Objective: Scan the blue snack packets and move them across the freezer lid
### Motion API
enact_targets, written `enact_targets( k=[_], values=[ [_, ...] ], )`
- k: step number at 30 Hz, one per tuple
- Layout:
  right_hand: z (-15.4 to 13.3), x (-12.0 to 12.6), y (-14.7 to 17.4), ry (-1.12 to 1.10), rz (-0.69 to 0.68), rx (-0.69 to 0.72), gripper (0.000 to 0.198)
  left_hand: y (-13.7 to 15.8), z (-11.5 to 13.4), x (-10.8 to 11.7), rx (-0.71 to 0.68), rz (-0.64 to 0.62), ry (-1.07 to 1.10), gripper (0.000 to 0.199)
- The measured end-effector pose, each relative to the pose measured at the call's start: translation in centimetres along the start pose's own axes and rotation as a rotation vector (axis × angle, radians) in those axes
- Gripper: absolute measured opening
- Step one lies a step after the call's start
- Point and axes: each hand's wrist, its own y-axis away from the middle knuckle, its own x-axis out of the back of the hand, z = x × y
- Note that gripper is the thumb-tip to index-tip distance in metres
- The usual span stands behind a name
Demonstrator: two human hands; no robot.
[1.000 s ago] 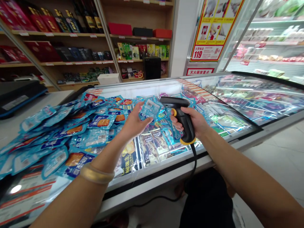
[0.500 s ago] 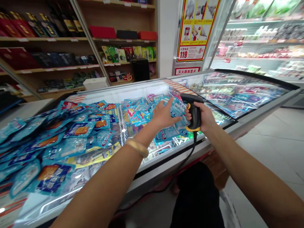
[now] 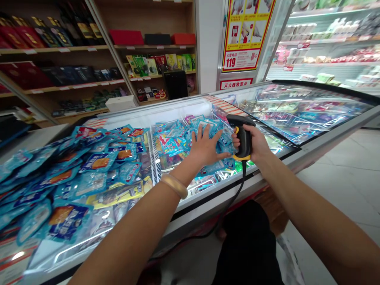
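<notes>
Where blue snack packets (image 3: pixel 74 174) lie heaped on the glass lid of the chest freezer (image 3: pixel 311 152) at the left, the wrist with a gold bangle (image 3: pixel 173 185) leads across to the left hand (image 3: pixel 204 148). Its fingers are spread, palm down on the blue packets in the open wire basket (image 3: pixel 154 158); whether it grips one is hard to tell. Just beside it, the right hand (image 3: pixel 257 144) is wrapped tightly around a black barcode scanner (image 3: pixel 242 136), its cable (image 3: pixel 234 198) hanging over the freezer's edge.

Bright, even shop light. White glare streaks the freezer lid (image 3: pixel 297 105) at two o'clock and again at eight o'clock. Edges bow with wide-lens distortion; distant shelves (image 3: pixel 68 83) look soft.
</notes>
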Motion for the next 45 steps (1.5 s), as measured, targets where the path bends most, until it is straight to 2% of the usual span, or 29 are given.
enact_targets(
  k=[4, 7, 15, 18, 21, 23, 25, 31, 33, 36, 38, 40, 42, 45],
  values=[
    [-0.3, -0.3, 0.2, 0.02, -0.022, 0.042, 0.017, 1.5, -0.7, 1.3, 0.033, 0.086, 0.057, 0.086],
    [-0.3, -1.3, 0.3, 0.028, -0.046, 0.046, 0.017, 3.1, -2.7, 2.5, 0.076, 0.165, 0.065, 0.078],
    [2.0, -5.7, -0.4, 0.05, -0.126, -0.033, 0.017, 9.0, -12.8, 6.3, 0.236, 0.356, 0.017, 0.057],
    [3.5, -7.8, -0.6, 0.077, -0.203, -0.068, 0.017, 11.6, -15.7, 7.9, 0.404, 0.352, -0.09, 0.053],
    [5.3, -10.1, -0.7, 0.105, -0.287, -0.127, 0.017, 13.6, -17.2, 8.6, 0.614, 0.284, -0.193, 0.056],
    [6.7, -11.4, -0.7, 0.125, -0.322, -0.171, 0.016, 14.3, -17.4, 8.5, 0.697, 0.225, -0.225, 0.059],
    [8.1, -12.2, -0.6, 0.156, -0.342, -0.222, 0.016, 14.7, -17.4, 8.0, 0.712, 0.196, -0.226, 0.057],
    [10.6, -11.7, -0.5, 0.233, -0.374, -0.351, 0.016, 14.8, -17.9, 7.7, 0.711, 0.279, -0.105, 0.042],
    [10.6, -11.4, -0.5, 0.232, -0.4, -0.356, 0.018, 15.0, -18.0, 8.3, 0.721, 0.332, -0.05, 0.038],
    [10.5, -11.4, -0.4, 0.232, -0.412, -0.344, 0.02, 15.1, -17.2, 9.2, 0.645, 0.563, 0.063, 0.032],
    [10.5, -11.5, -0.3, 0.237, -0.417, -0.336, 0.021, 14.9, -16.2, 9.4, 0.551, 0.737, 0.205, 0.028],
    [10.5, -11.6, -0.1, 0.236, -0.426, -0.332, 0.02, 14.4, -15.2, 9.0, 0.511, 0.823, 0.46, 0.023],
    [10.4, -11.7, 0.0, 0.234, -0.434, -0.332, 0.02, 13.8, -14.4, 8.1, 0.551, 0.784, 0.804, 0.02],
    [10.3, -11.6, 0.3, 0.227, -0.437, -0.32, 0.02, 13.1, -13.7, 6.6, 0.634, 0.637, 1.21, 0.012]
  ],
)
